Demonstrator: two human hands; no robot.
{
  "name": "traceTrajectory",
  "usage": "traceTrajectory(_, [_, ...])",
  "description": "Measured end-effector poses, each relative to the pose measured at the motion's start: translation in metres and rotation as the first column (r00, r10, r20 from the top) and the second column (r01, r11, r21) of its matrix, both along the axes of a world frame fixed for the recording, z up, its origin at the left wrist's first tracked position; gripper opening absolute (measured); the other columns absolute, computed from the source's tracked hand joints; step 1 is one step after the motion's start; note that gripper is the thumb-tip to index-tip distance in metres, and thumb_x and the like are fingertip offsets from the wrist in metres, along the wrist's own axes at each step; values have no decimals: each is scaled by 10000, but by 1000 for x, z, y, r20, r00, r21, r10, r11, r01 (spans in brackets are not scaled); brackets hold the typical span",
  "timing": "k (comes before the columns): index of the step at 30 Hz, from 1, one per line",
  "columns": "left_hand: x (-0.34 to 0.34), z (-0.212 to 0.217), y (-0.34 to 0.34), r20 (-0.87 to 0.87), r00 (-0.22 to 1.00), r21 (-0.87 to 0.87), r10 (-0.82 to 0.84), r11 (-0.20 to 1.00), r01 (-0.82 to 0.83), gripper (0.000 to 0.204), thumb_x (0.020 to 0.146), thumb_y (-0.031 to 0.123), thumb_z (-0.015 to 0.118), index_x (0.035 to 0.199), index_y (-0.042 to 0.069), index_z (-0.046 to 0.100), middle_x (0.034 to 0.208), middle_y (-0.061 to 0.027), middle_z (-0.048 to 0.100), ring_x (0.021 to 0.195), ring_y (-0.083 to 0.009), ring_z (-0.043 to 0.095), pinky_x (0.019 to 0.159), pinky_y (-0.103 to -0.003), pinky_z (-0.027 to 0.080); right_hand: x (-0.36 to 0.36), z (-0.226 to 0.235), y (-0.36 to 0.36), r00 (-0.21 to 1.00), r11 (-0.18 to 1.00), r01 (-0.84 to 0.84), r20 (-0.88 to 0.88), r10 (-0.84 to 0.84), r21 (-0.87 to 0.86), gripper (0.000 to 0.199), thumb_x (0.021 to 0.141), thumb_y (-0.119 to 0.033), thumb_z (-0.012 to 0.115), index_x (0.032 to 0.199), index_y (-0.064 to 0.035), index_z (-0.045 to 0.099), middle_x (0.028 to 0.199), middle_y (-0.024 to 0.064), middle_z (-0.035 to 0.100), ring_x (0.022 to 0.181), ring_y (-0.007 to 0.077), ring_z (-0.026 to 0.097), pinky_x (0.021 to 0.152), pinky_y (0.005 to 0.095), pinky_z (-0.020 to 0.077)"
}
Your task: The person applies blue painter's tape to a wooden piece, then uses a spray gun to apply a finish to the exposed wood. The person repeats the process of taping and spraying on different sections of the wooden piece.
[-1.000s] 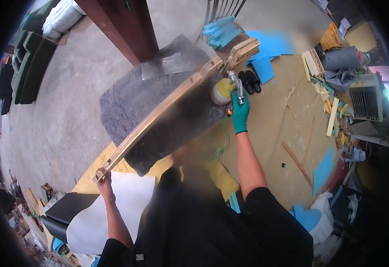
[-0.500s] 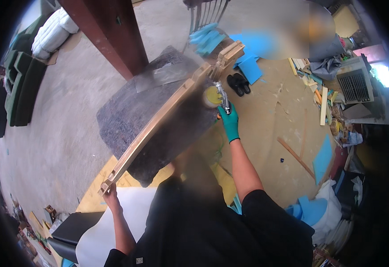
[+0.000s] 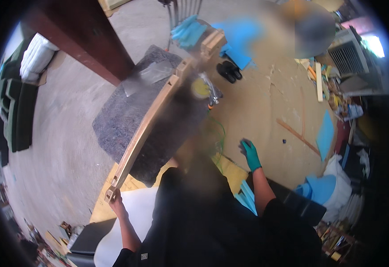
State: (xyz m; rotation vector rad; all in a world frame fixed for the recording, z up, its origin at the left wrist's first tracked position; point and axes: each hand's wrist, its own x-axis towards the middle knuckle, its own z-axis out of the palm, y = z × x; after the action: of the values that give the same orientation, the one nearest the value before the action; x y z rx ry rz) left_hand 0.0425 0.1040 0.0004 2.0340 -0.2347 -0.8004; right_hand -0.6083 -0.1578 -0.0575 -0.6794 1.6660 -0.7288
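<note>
Wooden Bar Held at Near End; Spray Gun Free of Both Hands

The wooden bar (image 3: 146,127) is positioned diagonally over a grey felt-covered table (image 3: 118,120), its near end projecting past the table edge toward the worker. The bare left hand (image 3: 116,201) grips this near end. A white sheet (image 3: 139,204) is located beneath the left forearm.

The right hand (image 3: 250,153), fitted with a green glove, is well apart from the bar. Its fingers are loosely extended and nothing is visible in its grasp.

The metal spray gun (image 3: 212,92), with its yellowish cup (image 3: 200,89), is located at the table's right-hand corner. Blur prevents confirmation of how it is supported. An orange fitting (image 3: 211,106) sits below the gun; a thin green hose (image 3: 223,138) runs between the table and the right hand.

Surroundings: wooden blocks (image 3: 213,43) are positioned beyond the bar's far end. Black slippers (image 3: 228,72) lie on the floor near the gun, just beside a blue sheet (image 3: 237,58). A red-brown column (image 3: 87,44) stands at the table's far left.
</note>
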Motion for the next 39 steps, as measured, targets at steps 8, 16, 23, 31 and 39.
traceTrajectory(8, [42,-42,41,-31,998,33,-50,998,51,375,1091,275,748,1417,90,723,1322,-67,733,1196,-189,671,971,-376,520,-137,-53,398,825,715,564,-320,-466,413,343,1055,-400,718,1231,-106,696,1029,68,705,807,241,693,682,455,542])
traceTrajectory(16, [60,-57,32,-5,985,84,-172,982,172,790,1091,494,743,1732,148,439,1646,-127,607,1518,-400,577,1233,-599,425,-204,-124,540,778,722,621,-353,-520,305,289,1038,-387,754,1050,-98,748,882,65,718,724,220,710,643,386,585])
traceTrajectory(23, [56,-43,17,116,980,104,-162,983,150,751,1087,544,733,1684,145,511,1646,-126,612,1451,-384,645,1200,-576,509,-244,-82,624,633,828,495,-762,-137,262,389,1011,-423,767,1165,-67,795,1029,109,805,894,266,751,797,425,589])
traceTrajectory(31, [38,-37,7,189,958,141,-218,971,193,892,1066,618,728,1726,131,380,1634,-127,596,1418,-388,672,1183,-536,533,-300,-89,614,201,966,-58,-945,258,251,607,977,-294,761,1541,-115,625,1637,191,601,1459,419,598,1218,535,467])
traceTrajectory(39, [77,-31,5,226,926,147,-302,950,274,897,1089,571,715,1751,119,310,1628,-191,586,1386,-407,696,1210,-550,543,-321,-131,522,287,722,-83,-677,678,687,462,997,-277,716,1422,-96,711,1537,139,643,1435,381,576,1208,533,435])
